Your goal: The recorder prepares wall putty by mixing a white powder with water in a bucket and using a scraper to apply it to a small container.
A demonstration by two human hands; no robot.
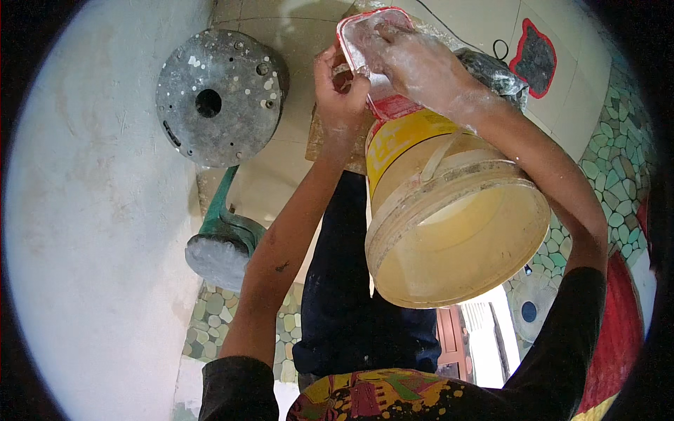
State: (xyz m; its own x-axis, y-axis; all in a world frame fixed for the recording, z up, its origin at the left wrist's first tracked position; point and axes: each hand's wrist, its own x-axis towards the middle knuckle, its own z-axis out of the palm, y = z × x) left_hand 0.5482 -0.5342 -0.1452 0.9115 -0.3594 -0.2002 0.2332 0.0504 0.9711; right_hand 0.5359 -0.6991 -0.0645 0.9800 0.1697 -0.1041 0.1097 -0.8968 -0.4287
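A red-rimmed plastic container (390, 105) with whitish, powdery residue is at the top centre. My left hand (345, 87) grips its left rim between thumb and fingers. My right hand (416, 68), coated in white powder, reaches into it; the fingertips are partly hidden, so whether they hold something cannot be told. Just below the container, a large cream plastic bucket (405, 197) with a yellow band tilts its open mouth towards me. My right forearm passes along the bucket's right side. Some pale material shows inside the bucket.
A round grey speckled object (231, 116) with a central hole stands at the left beside a pale wall (105, 210). Below it is a green tool or stand (216, 216). A crumpled dark plastic bag (492, 73) and a red-edged dark patch (534, 58) lie at the upper right.
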